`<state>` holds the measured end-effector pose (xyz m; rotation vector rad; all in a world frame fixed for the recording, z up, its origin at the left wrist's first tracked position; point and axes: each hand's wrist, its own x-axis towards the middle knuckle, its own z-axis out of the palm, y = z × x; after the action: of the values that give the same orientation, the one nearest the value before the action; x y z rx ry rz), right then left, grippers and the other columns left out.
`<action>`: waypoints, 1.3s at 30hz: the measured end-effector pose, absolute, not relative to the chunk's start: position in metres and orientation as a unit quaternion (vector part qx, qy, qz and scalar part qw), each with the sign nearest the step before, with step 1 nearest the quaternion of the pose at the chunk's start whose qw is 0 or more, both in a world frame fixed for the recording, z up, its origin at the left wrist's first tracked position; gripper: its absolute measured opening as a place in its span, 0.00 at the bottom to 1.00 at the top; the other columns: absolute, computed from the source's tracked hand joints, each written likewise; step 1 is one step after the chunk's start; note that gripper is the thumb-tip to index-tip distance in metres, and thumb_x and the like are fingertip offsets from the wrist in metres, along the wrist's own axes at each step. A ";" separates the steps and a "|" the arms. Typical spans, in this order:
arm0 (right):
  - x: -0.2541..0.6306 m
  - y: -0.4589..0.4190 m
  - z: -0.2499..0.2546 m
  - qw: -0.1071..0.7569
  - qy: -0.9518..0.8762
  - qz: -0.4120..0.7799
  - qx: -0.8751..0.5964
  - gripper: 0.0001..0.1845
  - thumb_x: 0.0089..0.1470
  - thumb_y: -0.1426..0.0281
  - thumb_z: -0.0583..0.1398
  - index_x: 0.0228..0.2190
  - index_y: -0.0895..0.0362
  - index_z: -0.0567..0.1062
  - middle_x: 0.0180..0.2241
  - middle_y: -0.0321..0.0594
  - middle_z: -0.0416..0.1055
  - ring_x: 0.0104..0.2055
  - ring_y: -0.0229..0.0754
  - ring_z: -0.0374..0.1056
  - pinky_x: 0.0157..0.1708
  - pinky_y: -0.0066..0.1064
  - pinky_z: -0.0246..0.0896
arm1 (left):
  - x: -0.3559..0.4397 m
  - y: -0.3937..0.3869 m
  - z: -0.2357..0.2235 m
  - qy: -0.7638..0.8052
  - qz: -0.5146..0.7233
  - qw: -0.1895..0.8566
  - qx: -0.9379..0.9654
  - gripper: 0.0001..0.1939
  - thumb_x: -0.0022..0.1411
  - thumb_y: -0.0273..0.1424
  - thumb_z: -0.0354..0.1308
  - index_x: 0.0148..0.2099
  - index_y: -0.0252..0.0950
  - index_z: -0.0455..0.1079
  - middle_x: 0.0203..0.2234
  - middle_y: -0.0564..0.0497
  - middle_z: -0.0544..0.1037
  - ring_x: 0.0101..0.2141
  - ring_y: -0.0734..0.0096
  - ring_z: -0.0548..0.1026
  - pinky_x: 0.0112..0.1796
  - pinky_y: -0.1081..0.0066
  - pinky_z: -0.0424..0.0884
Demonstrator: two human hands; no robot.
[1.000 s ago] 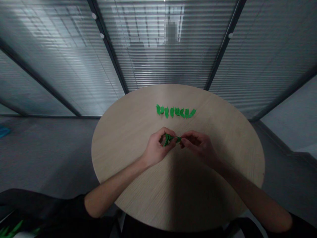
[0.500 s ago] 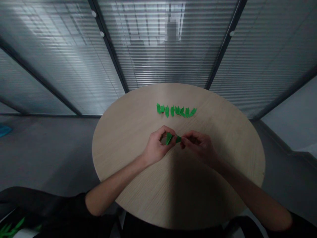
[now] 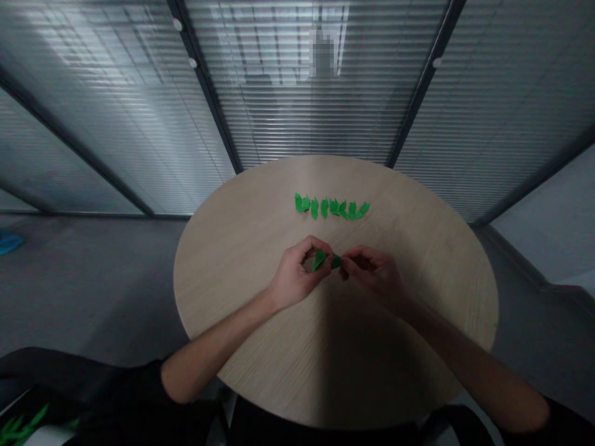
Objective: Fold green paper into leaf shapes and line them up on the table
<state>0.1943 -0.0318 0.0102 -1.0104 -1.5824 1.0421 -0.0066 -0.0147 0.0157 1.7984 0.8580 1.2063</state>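
Note:
My left hand [image 3: 294,277] and my right hand [image 3: 374,277] meet above the middle of a round wooden table [image 3: 418,260]. Between their fingertips they pinch a small folded piece of green paper [image 3: 325,260], bent into two pointed flaps. Farther along the table, beyond my fingers, lies a neat row of several similar green paper pieces [image 3: 331,209]. Neither hand touches that row.
Slatted blinds behind glass partitions [image 3: 316,111] stand beyond the table. A grey floor surrounds it, with a blue object [image 3: 8,243] at far left. More green pieces [image 3: 21,423] lie on a dark surface at bottom left.
The green piece in my fingers now looks flatter and more compact, with one triangular flap showing. My hands stay almost in place, and the view has shifted slightly.

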 end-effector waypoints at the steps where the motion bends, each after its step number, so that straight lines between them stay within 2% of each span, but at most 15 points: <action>1: 0.194 -0.032 0.010 0.476 -0.649 0.425 -0.414 0.15 0.61 0.56 0.65 0.30 0.55 0.78 0.25 0.38 0.78 0.26 0.38 0.74 0.28 0.29 0.71 | -0.007 -0.015 0.016 0.337 0.475 0.396 0.710 0.05 0.66 0.32 0.63 0.39 0.36 0.70 0.31 0.50 0.79 0.32 0.72 0.75 0.34 0.71 0.71; 11: 0.193 -0.032 0.006 0.456 -0.670 0.408 -0.420 0.13 0.61 0.58 0.65 0.32 0.55 0.79 0.26 0.38 0.79 0.28 0.39 0.76 0.31 0.30 0.71 | -0.009 -0.012 0.008 0.337 0.456 0.378 0.732 0.04 0.63 0.28 0.63 0.41 0.36 0.72 0.33 0.50 0.79 0.33 0.71 0.76 0.36 0.70 0.72; 19: 0.193 -0.031 0.006 0.445 -0.676 0.415 -0.415 0.14 0.62 0.58 0.63 0.32 0.56 0.78 0.25 0.37 0.77 0.26 0.37 0.74 0.27 0.28 0.68 | -0.009 -0.013 0.008 0.340 0.443 0.351 0.751 0.05 0.64 0.29 0.63 0.42 0.36 0.72 0.34 0.49 0.80 0.34 0.70 0.77 0.37 0.70 0.73; 24: 0.193 -0.031 0.009 0.428 -0.677 0.427 -0.419 0.13 0.60 0.58 0.65 0.32 0.55 0.79 0.26 0.38 0.79 0.27 0.39 0.75 0.29 0.29 0.70 | -0.010 -0.013 0.008 0.342 0.442 0.340 0.757 0.04 0.64 0.28 0.63 0.42 0.36 0.72 0.35 0.48 0.80 0.34 0.69 0.77 0.37 0.69 0.75; 28: 0.193 -0.032 0.010 0.434 -0.667 0.433 -0.423 0.11 0.60 0.60 0.65 0.33 0.56 0.79 0.26 0.38 0.79 0.27 0.38 0.75 0.30 0.29 0.71 | -0.010 -0.013 0.009 0.337 0.445 0.340 0.757 0.07 0.65 0.29 0.63 0.44 0.36 0.72 0.35 0.48 0.79 0.35 0.69 0.78 0.38 0.68 0.76; 33: 0.195 -0.030 0.004 0.453 -0.663 0.416 -0.427 0.12 0.60 0.59 0.65 0.34 0.55 0.79 0.27 0.38 0.79 0.28 0.39 0.75 0.30 0.29 0.71 | -0.009 -0.013 0.008 0.326 0.460 0.339 0.753 0.09 0.65 0.27 0.63 0.47 0.36 0.71 0.40 0.45 0.81 0.40 0.66 0.81 0.43 0.65 0.78; 39: 0.195 -0.029 0.003 0.445 -0.665 0.425 -0.422 0.11 0.60 0.60 0.66 0.37 0.55 0.81 0.28 0.37 0.79 0.28 0.38 0.75 0.30 0.29 0.70 | -0.010 -0.012 0.005 0.336 0.450 0.327 0.760 0.09 0.66 0.28 0.63 0.49 0.37 0.72 0.40 0.46 0.82 0.39 0.67 0.81 0.42 0.66 0.78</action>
<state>0.1947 -0.0293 0.0032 -1.0469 -1.6485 1.0534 -0.0102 -0.0122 0.0047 1.9903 0.8805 1.1782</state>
